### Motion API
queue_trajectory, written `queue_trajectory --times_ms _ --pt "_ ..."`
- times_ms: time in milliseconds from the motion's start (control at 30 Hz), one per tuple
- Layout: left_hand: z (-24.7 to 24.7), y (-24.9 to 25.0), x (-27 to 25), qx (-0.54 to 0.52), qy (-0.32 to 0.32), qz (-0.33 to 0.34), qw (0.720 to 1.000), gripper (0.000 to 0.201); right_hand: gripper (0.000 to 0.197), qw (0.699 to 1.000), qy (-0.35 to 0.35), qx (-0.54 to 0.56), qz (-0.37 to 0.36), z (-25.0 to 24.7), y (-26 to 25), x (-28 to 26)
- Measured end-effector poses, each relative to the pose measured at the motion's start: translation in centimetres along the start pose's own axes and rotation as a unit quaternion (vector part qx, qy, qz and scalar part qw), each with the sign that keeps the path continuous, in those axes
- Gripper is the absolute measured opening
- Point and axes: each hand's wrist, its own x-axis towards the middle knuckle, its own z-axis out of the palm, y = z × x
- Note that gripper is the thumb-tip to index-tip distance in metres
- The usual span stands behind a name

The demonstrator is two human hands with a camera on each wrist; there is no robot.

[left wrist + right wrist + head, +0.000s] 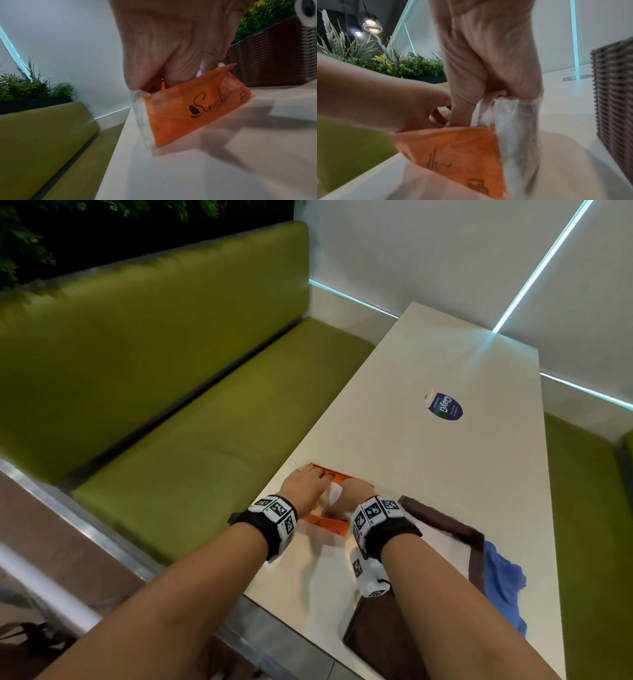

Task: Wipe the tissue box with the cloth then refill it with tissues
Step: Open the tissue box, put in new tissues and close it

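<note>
An orange plastic tissue pack (329, 523) lies on the white table (445, 467) near its left edge, with white tissues (335, 494) showing at its opening. My left hand (308, 481) grips the pack's (188, 108) upper edge. My right hand (349, 491) pinches the pack's clear end (517, 121) with its fingers curled at the opening. The brown wicker tissue box (478, 556) stands just right of the pack, partly hidden under my right forearm. The blue cloth (503, 580) lies crumpled against the box's right side.
A green padded bench (205, 440) runs along the table's left side, and more green seat lies to the right. A round blue sticker (444, 406) sits on the far part of the tabletop. A white wall with light strips stands behind the table.
</note>
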Motion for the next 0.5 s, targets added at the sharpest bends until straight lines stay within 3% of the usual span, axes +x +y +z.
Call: queue_trajectory --times_ms 167,267,400,500 --pt "-1.5 0.0 0.1 -0.064 -0.009 -0.016 0.998 0.042 0.040 0.992 -0.009 0.126 -0.006 0.1 1.1 -0.5" --pt "-2.3 -0.3 0.2 -0.108 -0.015 -0.048 0.993 0.037 0.032 0.964 0.018 0.264 -0.019 0.1 2.1 -1.5" --pt "-4.1 -0.6 0.5 -0.098 -0.035 -0.057 0.993 0.037 0.034 0.892 0.059 0.448 -0.029 0.3 3.0 -2.6" --pt "-5.9 -0.9 0.5 -0.089 -0.046 -0.069 0.993 0.040 0.047 0.811 0.084 0.579 -0.023 0.3 3.4 -3.6"
